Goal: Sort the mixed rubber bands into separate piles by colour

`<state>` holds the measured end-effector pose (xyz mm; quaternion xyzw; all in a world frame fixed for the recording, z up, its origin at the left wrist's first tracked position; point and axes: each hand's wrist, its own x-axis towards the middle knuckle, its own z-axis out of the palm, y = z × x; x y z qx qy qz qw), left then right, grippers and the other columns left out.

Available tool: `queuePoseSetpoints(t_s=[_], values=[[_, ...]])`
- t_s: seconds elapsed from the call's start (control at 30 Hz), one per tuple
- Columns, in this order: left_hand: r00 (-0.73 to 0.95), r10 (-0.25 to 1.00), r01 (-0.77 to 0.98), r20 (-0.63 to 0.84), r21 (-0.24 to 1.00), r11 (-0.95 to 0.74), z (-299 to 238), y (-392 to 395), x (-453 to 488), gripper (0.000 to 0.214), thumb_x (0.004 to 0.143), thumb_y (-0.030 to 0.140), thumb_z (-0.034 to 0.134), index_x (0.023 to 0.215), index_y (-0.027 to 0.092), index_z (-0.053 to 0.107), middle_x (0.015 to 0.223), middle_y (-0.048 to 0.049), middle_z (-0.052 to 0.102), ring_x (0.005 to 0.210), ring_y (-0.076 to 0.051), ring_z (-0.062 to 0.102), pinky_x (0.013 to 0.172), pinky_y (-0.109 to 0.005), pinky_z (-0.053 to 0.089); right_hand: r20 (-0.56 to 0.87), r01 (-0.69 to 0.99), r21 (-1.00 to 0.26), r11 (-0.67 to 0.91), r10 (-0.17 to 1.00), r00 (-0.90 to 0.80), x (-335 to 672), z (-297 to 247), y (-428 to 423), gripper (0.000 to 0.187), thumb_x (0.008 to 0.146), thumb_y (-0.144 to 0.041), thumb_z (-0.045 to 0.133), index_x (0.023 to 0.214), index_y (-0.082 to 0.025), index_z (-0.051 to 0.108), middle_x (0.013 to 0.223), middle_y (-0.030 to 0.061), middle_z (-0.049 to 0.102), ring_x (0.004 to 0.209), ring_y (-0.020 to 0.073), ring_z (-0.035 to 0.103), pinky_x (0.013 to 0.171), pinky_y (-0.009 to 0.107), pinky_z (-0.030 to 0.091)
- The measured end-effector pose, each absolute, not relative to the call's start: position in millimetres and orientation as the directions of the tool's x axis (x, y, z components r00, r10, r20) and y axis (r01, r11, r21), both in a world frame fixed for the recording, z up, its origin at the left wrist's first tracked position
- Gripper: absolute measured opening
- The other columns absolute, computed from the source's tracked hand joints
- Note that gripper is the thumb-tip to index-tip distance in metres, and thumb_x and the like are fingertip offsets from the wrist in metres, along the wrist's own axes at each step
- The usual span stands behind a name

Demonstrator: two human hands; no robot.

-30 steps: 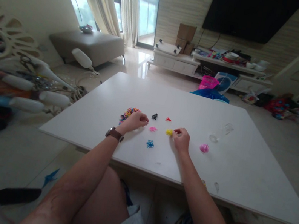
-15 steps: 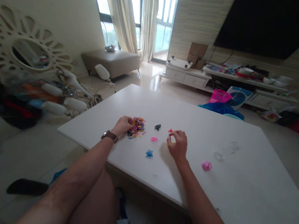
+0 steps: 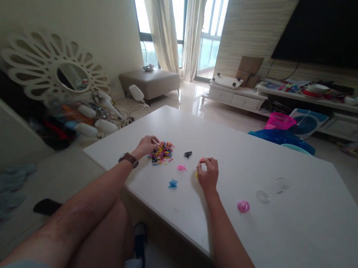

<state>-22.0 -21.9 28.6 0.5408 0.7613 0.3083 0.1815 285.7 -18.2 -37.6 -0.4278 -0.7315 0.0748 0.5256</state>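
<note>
A heap of small, many-coloured hair elastics [image 3: 164, 152] lies on the white table [image 3: 246, 159]. My left hand [image 3: 146, 146], with a brown watch on its wrist, touches the heap's left edge. Its fingers are closed together, and what is between them is too small to make out. Farther right, my right hand [image 3: 208, 174] pinches thumb and forefinger beside a little red bunch [image 3: 201, 159]; its fingertips hide whatever they hold. Some yellow [image 3: 197, 174] shows under that hand. Between the hands lie a black bunch [image 3: 188, 154], a pink bunch [image 3: 181, 168] and a blue bunch [image 3: 173, 184].
A pink coiled item [image 3: 243, 206] and clear plastic ring-like pieces [image 3: 262, 196] rest on the table's right side. Beyond the far edge are a pink basket [image 3: 280, 121] and a blue item [image 3: 279, 138]. Lamp parts and a petal-framed mirror [image 3: 72, 76] stand at the left.
My head view has turned to the left, so the room appears shifted right. My left hand has drawn back slightly at the heap's edge. My right hand stays by the red bunch.
</note>
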Motion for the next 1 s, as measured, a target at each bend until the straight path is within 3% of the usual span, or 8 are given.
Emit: queuePoseSetpoints(t_s=[0.4, 0.6, 0.8, 1.0], values=[[-0.184, 0.981, 0.757, 0.062, 0.645, 0.101, 76, -27, -43, 0.021, 0.057, 0.016, 0.076, 0.077, 0.014, 0.071, 0.073, -0.0049, 0.073, 0.069, -0.018, 0.067, 0.064, -0.027, 0.051, 0.699, 0.525, -0.586, 0.617, 0.713, -0.058, 275, -40, -12, 0.009, 0.084, -0.016, 0.057, 0.078, -0.023, 0.061, 0.085, 0.0049, 0.060, 0.090, 0.0249, 0.054, 0.084, 0.039, 0.046], [-0.224, 0.966, 0.815, 0.128, 0.568, 0.113, 42, -22, -36, 0.017, 0.058, 0.015, 0.078, 0.074, 0.016, 0.073, 0.080, -0.0061, 0.075, 0.070, -0.017, 0.066, 0.070, -0.028, 0.052, 0.712, 0.518, -0.564, 0.643, 0.696, -0.087, 278, -41, -15, 0.009, 0.084, -0.016, 0.057, 0.079, -0.023, 0.061, 0.086, 0.0050, 0.060, 0.090, 0.0249, 0.054, 0.083, 0.039, 0.046], [-0.107, 0.982, 0.867, 0.155, 0.498, 0.015, 16, -9, -31, 0.024, 0.060, 0.005, 0.068, 0.079, 0.017, 0.076, 0.087, -0.0067, 0.075, 0.076, -0.019, 0.066, 0.079, -0.029, 0.052, 0.705, 0.508, -0.576, 0.641, 0.704, -0.088, 279, -33, -21, 0.010, 0.085, -0.016, 0.057, 0.079, -0.024, 0.061, 0.087, 0.0050, 0.061, 0.091, 0.0249, 0.055, 0.084, 0.039, 0.046], [-0.101, 0.988, 0.897, 0.114, 0.441, 0.041, 14, -15, -30, 0.019, 0.063, 0.006, 0.066, 0.077, 0.015, 0.076, 0.082, -0.0084, 0.075, 0.075, -0.021, 0.066, 0.072, -0.028, 0.050, 0.699, 0.492, -0.578, 0.651, 0.706, -0.114, 270, -32, -21, 0.010, 0.084, -0.015, 0.058, 0.078, -0.024, 0.060, 0.085, 0.0047, 0.060, 0.089, 0.0246, 0.054, 0.082, 0.039, 0.045]])
